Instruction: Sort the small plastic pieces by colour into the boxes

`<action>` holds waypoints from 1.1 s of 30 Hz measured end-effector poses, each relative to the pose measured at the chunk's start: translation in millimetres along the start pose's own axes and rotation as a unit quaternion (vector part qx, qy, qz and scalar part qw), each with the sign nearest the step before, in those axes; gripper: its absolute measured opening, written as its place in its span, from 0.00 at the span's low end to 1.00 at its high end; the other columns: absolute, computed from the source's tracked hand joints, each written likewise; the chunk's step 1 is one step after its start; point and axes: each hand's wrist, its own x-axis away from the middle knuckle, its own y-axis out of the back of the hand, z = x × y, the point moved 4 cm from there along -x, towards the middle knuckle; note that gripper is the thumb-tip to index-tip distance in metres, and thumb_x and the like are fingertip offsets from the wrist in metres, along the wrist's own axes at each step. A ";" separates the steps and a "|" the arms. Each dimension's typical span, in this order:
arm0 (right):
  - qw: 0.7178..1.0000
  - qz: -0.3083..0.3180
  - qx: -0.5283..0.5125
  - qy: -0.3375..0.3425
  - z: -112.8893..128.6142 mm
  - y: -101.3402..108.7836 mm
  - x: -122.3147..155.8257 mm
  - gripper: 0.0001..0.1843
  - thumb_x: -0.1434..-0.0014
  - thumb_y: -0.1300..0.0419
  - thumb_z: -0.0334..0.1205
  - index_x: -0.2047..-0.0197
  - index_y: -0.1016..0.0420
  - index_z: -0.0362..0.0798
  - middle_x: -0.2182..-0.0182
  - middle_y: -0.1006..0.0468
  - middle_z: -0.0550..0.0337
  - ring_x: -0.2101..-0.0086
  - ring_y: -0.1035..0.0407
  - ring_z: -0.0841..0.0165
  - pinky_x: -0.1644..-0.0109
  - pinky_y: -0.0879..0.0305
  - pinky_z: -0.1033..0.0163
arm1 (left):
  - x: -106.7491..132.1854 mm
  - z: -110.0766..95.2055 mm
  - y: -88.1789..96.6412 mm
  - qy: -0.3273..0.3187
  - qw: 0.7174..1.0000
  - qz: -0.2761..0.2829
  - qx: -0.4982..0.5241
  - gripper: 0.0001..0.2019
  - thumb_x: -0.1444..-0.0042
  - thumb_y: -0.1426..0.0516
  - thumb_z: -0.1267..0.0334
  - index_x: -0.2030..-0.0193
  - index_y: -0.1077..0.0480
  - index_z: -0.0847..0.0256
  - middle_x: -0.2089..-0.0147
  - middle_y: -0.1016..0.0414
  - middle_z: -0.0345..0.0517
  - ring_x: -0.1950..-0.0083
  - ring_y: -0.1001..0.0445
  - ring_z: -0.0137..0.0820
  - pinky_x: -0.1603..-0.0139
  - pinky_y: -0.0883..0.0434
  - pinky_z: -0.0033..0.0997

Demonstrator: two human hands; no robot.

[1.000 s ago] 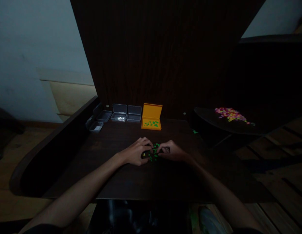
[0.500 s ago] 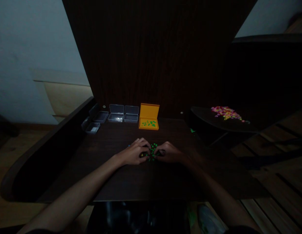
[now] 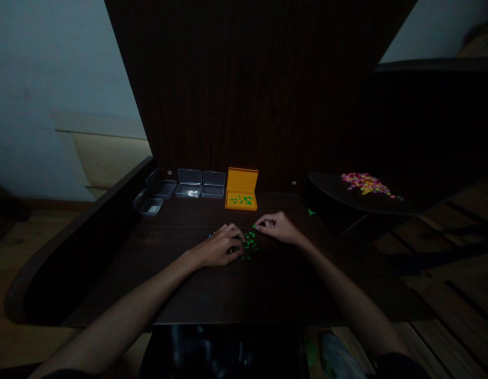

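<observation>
Plainly, the right grip [image 3: 282, 228] is pinched on a green piece [image 3: 254, 226] at its tips, beside scattered green bits [image 3: 250, 242].

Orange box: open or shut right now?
Open. The orange box has its lid raised at the back, with green pieces visible inside.

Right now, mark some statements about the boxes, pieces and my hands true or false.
1. A multicoloured pile lies right of the orange box. True.
2. The orange box is closed. False: its lid is raised.
3. Clear plastic boxes stand open left of the orange box. True.
4. Your right hand pinches a small green piece. True.
5. Every green piece is inside the orange box. False: loose green pieces lie on the dark table, near your left hand.
</observation>
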 end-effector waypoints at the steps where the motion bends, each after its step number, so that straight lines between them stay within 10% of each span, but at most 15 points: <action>1: 1.000 -0.021 0.000 -0.002 -3.2 5.2 -6.3 0.18 0.45 0.40 0.50 0.64 0.19 0.42 0.84 0.39 0.68 0.80 0.49 0.75 0.76 0.53 0.68 | -0.1 0.2 -0.1 -0.002 1.000 -0.002 0.001 0.06 0.40 0.44 0.64 0.63 0.25 0.58 0.50 0.28 0.47 0.45 0.35 0.38 0.42 0.39 0.41; 17: 0.993 0.006 0.104 -0.056 -29.8 7.0 -112.6 0.07 0.53 0.35 0.36 0.72 0.18 0.41 0.85 0.35 0.67 0.79 0.44 0.75 0.73 0.51 0.67 | -0.9 0.1 -1.6 -0.004 1.000 -0.002 -0.018 0.08 0.37 0.45 0.62 0.60 0.25 0.59 0.53 0.26 0.47 0.47 0.34 0.37 0.44 0.38 0.39; 33: 0.997 -0.005 0.071 0.035 -3.4 11.3 -70.7 0.15 0.46 0.41 0.41 0.61 0.18 0.41 0.82 0.37 0.67 0.79 0.46 0.75 0.73 0.50 0.68 | 0.3 2.4 -2.3 -0.010 0.998 -0.016 -0.056 0.07 0.39 0.44 0.61 0.60 0.26 0.59 0.54 0.26 0.47 0.48 0.34 0.37 0.46 0.38 0.39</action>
